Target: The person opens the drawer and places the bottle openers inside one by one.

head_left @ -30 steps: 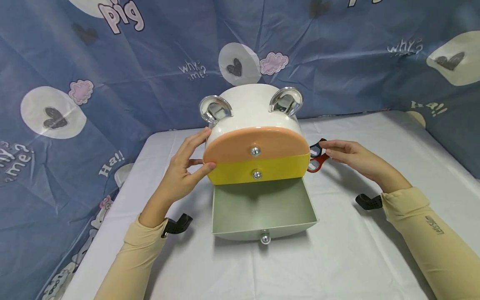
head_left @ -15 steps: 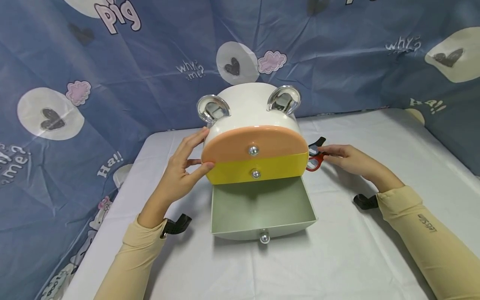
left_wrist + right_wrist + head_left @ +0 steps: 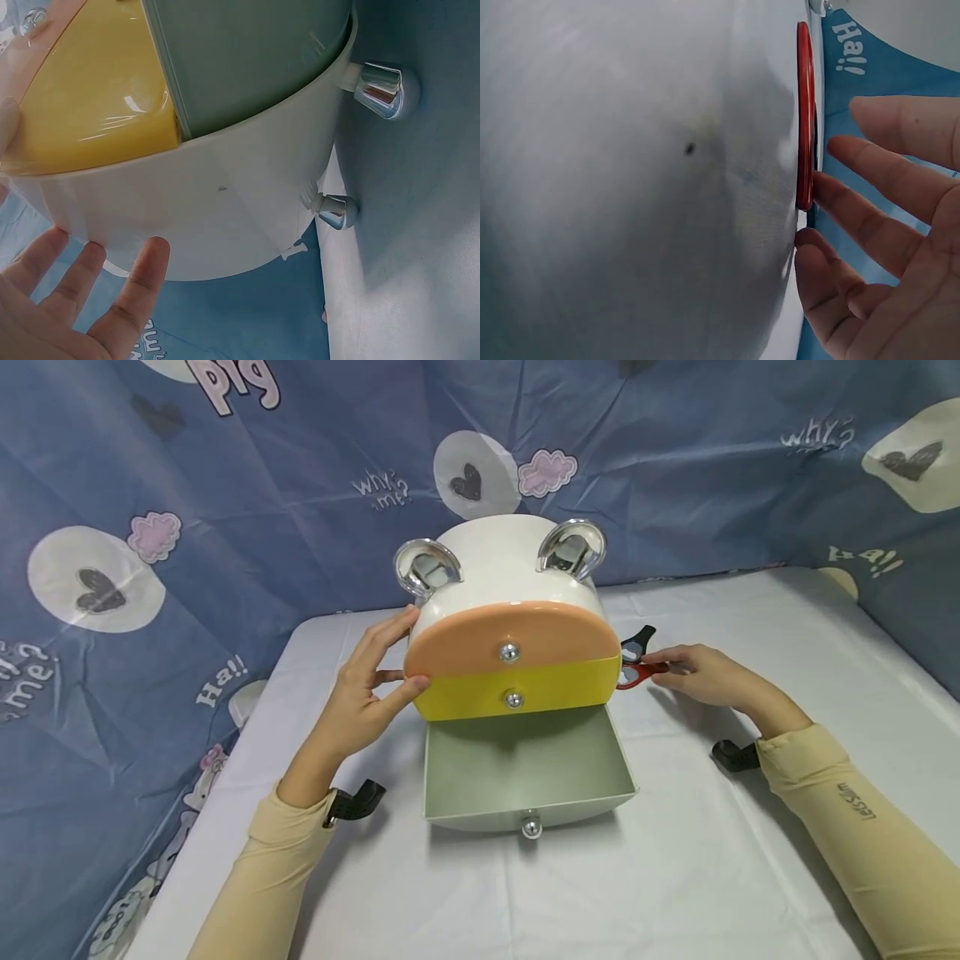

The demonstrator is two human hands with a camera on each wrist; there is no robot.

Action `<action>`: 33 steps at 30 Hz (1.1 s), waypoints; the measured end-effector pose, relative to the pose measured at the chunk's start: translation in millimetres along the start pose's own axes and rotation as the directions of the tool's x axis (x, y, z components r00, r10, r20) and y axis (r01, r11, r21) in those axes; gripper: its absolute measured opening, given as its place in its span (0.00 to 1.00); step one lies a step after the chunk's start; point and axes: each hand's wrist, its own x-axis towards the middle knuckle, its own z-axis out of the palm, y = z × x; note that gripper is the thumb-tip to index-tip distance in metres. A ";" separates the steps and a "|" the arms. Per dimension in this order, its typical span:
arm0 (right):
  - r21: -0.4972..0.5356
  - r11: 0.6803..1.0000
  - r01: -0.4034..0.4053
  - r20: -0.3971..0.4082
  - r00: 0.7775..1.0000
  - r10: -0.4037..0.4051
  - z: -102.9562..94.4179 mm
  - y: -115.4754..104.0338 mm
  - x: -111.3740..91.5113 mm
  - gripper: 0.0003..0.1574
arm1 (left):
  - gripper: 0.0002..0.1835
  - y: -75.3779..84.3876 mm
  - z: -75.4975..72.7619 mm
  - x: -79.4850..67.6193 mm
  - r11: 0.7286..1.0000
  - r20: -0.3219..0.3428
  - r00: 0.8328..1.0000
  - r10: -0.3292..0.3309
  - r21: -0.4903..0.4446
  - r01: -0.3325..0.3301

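A small white drawer cabinet (image 3: pixel 498 556) has an orange top drawer front (image 3: pixel 465 647), a yellow drawer front (image 3: pixel 465 697) and a green-grey bottom drawer (image 3: pixel 528 760) pulled out. My left hand (image 3: pixel 360 693) rests on its left side, thumb on the front near the orange-yellow seam. In the left wrist view its fingers (image 3: pixel 135 292) are straight, tips against the white wall. By the cabinet's right side lies a pair of scissors (image 3: pixel 640 673), with a black and a red handle spread apart; the cabinet hides the rest. My right hand (image 3: pixel 705 675) touches the red handle (image 3: pixel 804 112) with extended fingers.
Two silver ear-shaped pieces (image 3: pixel 427 568) stick up from the cabinet's top, and round silver knobs (image 3: pixel 513 699) sit on the drawer fronts. A white cloth (image 3: pixel 675 860) covers the table. Blue printed fabric (image 3: pixel 300 460) hangs behind and to the left.
My right fingers have moved from the black handle to the red one. The red handle has turned, its end pointing more to the right. My left hand and the cabinet stay put; the view tilts slightly.
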 end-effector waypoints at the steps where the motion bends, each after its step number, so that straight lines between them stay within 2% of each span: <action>1: -0.018 1.000 0.000 -0.009 1.000 -0.001 -0.6 -0.2 -0.2 0.29 | 0.46 0.1 0.0 0.7 1.000 0.000 1.000 0.001 -0.001 -0.001; 8: -0.073 0.997 -0.006 -0.042 0.999 0.003 -1.0 -1.4 1.1 0.25 | 0.46 0.5 -0.8 2.6 1.000 -0.003 1.000 0.003 -0.007 -0.003; 17: -0.070 0.997 -0.019 -0.021 1.000 0.017 1.3 -5.0 1.0 0.17 | 0.46 -0.8 -0.5 -1.7 1.000 -0.006 1.000 -0.004 -0.013 0.004; 21: -0.080 0.997 0.009 -0.013 1.000 -0.010 1.5 -5.9 0.4 0.16 | 0.46 -1.4 -0.2 -2.1 1.000 -0.011 1.000 0.008 -0.006 -0.008; 25: -0.070 0.997 0.021 0.028 0.999 -0.019 -1.9 -5.2 -2.5 0.14 | 0.46 -0.8 -0.3 -1.6 1.000 -0.011 1.000 0.012 -0.007 -0.012; 33: -0.103 0.994 -0.034 0.149 0.988 0.049 -14.2 -4.4 -11.4 0.14 | 0.46 -0.3 -0.5 0.3 1.000 0.003 1.000 0.013 -0.002 -0.013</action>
